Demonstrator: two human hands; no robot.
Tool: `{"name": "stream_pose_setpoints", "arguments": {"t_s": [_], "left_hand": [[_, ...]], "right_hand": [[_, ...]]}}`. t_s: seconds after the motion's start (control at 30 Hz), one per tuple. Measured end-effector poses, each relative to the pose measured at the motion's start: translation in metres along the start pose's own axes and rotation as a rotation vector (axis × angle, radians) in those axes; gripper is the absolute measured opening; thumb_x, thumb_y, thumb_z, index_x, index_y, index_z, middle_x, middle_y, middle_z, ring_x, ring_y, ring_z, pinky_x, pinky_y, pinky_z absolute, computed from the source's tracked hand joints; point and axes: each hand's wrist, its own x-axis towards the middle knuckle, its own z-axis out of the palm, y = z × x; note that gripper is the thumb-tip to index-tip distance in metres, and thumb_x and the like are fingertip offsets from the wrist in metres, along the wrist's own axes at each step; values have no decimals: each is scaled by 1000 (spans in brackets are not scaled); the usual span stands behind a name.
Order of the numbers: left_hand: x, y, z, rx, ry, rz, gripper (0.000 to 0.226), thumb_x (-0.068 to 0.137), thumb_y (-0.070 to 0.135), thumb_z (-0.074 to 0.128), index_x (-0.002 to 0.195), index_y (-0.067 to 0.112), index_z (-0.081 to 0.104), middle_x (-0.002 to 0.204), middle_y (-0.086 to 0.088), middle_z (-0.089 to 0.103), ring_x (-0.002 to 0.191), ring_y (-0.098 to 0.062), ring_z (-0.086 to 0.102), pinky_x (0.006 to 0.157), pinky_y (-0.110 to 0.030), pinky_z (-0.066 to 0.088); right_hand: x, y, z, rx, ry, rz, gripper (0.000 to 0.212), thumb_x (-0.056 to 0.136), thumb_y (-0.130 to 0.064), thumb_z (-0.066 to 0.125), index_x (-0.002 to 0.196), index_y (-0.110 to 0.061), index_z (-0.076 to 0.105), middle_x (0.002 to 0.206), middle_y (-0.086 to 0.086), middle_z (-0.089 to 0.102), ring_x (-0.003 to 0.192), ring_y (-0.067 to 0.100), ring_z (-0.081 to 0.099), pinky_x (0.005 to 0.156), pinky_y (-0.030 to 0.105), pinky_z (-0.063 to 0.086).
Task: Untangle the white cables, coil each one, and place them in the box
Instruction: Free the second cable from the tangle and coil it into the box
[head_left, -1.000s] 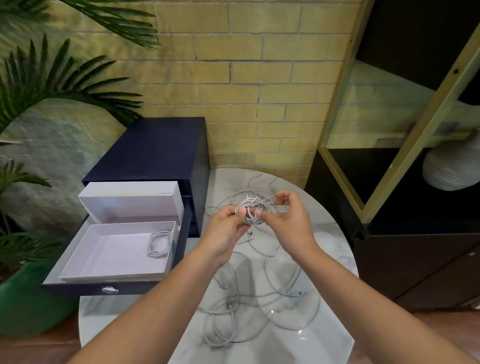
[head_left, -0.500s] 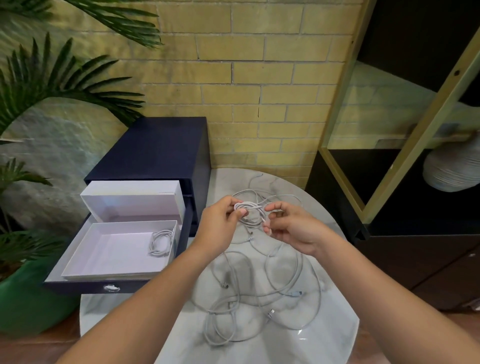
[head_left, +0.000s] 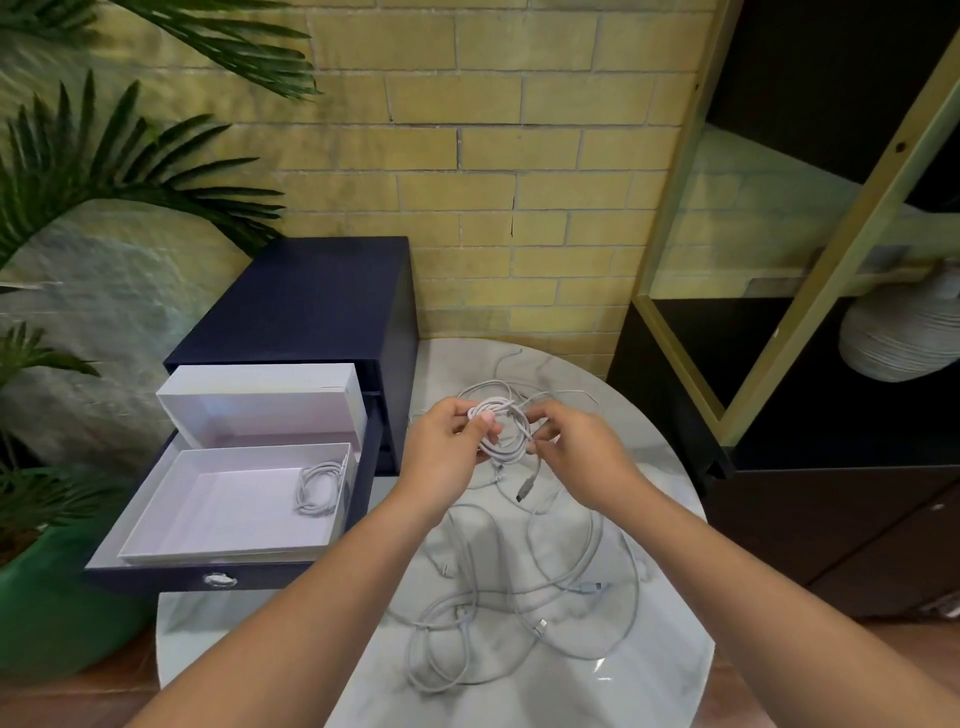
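Above the round marble table my left hand pinches a small coil of white cable at its upper left. My right hand grips the same coil from the right, and the cable's plug end hangs below it. More white cables lie tangled on the table beneath my arms. The open white box sits in a pulled-out drawer at the left, with one coiled cable lying in its right part.
A dark blue drawer cabinet stands left of the table, its white lid upright behind the box. A green plant pot with palm fronds is at far left. A black shelf unit holding a ribbed vase stands at right.
The coil has gained turns and now hangs looser between my hands. My right hand has shifted lower and to the coil's right side, and the plug end has come free to dangle.
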Motion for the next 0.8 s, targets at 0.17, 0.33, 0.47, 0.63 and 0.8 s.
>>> {"name": "stream_pose_setpoints", "arguments": {"t_s": [0.17,0.33,0.47,0.63,0.8], "left_hand": [[-3,3,2,-169,4,-23,9,97,16,54,96,8,58,86,-3,70,89,-20,70,80,-31,57],[-5,2,7,-390,15,-137,18,98,16,52,104,0,58,99,-14,70,94,-25,71,85,-33,56],[-8,2,6,-518,-31,-179,16,97,15,54,101,2,62,99,-15,71,93,-22,71,84,-29,57],[-5,3,2,-423,-28,-235,20,94,24,61,108,13,67,108,-4,70,100,-11,65,79,-27,54],[-5,1,-2,-408,-92,-259,20,98,23,53,111,16,66,110,-6,71,104,-16,66,92,-31,50]], "right_hand": [[-3,1,6,366,150,79,5,90,-9,62,91,-7,66,85,5,69,73,11,66,72,23,57],[-7,-8,16,889,169,223,8,89,-14,65,94,-8,65,91,9,69,88,22,68,85,36,57],[-9,-15,17,1038,193,269,11,84,-3,68,94,-6,63,94,15,65,86,22,64,86,38,55],[-11,-18,18,1143,168,283,11,87,-1,64,94,-8,59,97,17,64,90,24,64,87,38,55],[-12,-18,22,1151,132,271,14,87,2,62,97,-6,56,97,19,59,87,25,61,90,44,52]]}}
